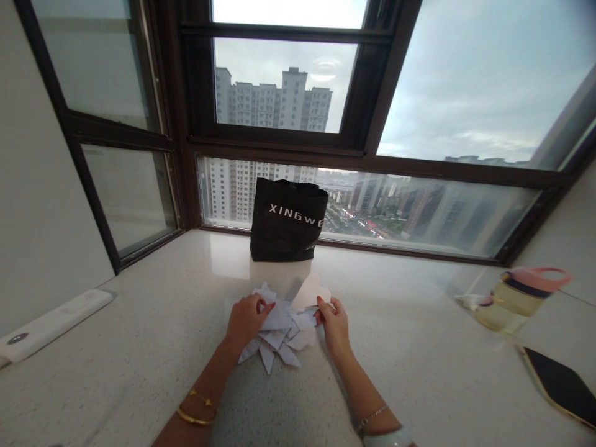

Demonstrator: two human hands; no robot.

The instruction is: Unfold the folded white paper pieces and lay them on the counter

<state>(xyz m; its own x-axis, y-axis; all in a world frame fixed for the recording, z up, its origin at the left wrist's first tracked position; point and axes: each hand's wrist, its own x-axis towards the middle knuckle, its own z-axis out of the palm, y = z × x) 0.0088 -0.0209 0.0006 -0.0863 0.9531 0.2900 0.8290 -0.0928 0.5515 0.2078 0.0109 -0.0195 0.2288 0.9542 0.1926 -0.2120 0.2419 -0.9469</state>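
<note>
A heap of white and pale-lilac paper cut-outs [278, 338], several with pointed tips, lies on the countertop between my hands. My left hand [244, 318] is at the left side of the heap, its thumb and fingers closed on a pale paper piece [277, 316]. Between the thumb and fingers of my right hand [334, 323] is a pinkish-white paper cut-out [308, 293] with a scalloped edge, tilted up above the heap's right side. Both hands have red-painted nails. Parts of the lower pieces are covered by those on top.
Behind the heap a black bag [286, 233] with white lettering stands upright by the window. A white power strip [56, 326] lies at the left. To the right are a yellowish bottle [514, 304] with a pink lid and a dark-screened phone [561, 385].
</note>
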